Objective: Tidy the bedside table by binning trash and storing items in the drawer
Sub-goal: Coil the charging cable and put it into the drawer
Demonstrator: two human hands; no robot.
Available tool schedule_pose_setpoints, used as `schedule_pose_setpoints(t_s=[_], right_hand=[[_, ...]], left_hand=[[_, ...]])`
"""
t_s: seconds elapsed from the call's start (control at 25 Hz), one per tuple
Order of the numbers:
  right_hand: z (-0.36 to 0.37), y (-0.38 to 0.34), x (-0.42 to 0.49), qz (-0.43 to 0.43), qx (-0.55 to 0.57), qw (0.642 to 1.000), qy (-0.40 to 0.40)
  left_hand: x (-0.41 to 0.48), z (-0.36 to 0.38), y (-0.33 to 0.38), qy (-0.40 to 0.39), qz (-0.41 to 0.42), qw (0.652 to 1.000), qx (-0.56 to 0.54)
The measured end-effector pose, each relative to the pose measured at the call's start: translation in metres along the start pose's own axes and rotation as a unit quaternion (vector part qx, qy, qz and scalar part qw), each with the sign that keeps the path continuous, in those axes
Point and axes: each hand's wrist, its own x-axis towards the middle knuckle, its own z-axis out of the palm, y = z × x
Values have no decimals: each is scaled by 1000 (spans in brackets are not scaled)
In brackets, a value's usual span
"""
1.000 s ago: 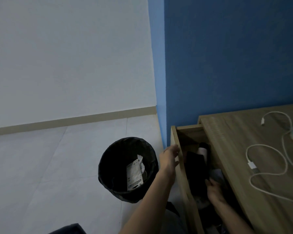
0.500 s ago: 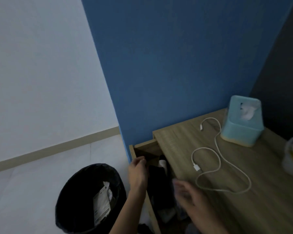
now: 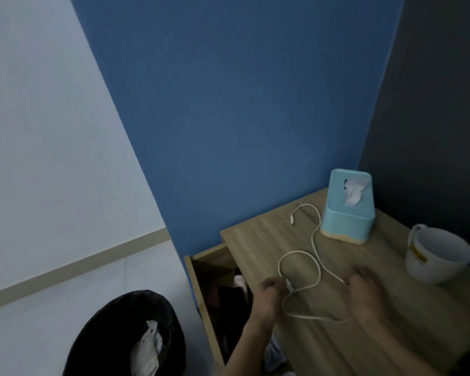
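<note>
A white charging cable point(image 3: 314, 240) lies in loops on the wooden bedside table point(image 3: 255, 240). My left hand point(image 3: 267, 297) pinches the cable's plug end at the table's left edge. My right hand point(image 3: 364, 294) rests palm-down on the table with its fingertips at the cable's right strand; it is blurred, so whether it grips is unclear. The drawer point(image 3: 198, 278) stands open on the table's left side with dark clothing inside. A black bin point(image 3: 106, 329) with paper trash point(image 3: 147, 354) sits on the floor to the left.
A light-blue tissue box point(image 3: 347, 213) stands at the back of the table against the blue wall. A white cup point(image 3: 440, 256) sits near the table's right edge. Pale tiled floor lies around the bin.
My left hand left the drawer's side and took the cable's plug end. My right hand came out of the drawer onto the table by the cable. The view swung right.
</note>
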Motion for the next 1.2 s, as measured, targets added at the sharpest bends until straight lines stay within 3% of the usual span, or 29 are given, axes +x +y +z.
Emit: schedule_pose_setpoints(t_s=[0.12,0.24,0.4,0.52,0.68,0.8,0.88,1.0,1.2], right_hand=[[-26,-12,1,-21,161,987,6],[-97,-39,-4,-98,291,948,77],[-224,-85,-32,-268,345,881,180],[-307,-113,-63,-357,390,826,196],[-384,-141,-92,-410,418,784,207],[-429,-161,-122,-460,428,761,162],[-451,-178,-152,-507,424,749,47],[-485,-216,-215,-585,391,701,-117],[-544,-257,-278,-649,408,636,-89]], left_hand=[[-21,1,19,7,31,999,9],[-47,1,64,20,146,989,9],[-99,7,151,9,334,938,89],[-152,3,201,0,438,886,149],[-239,-30,240,-60,445,892,51],[-308,-64,254,-68,464,882,45],[-350,-81,265,-58,472,878,45],[-426,-104,279,-18,498,864,68],[-537,-156,273,14,498,860,106]])
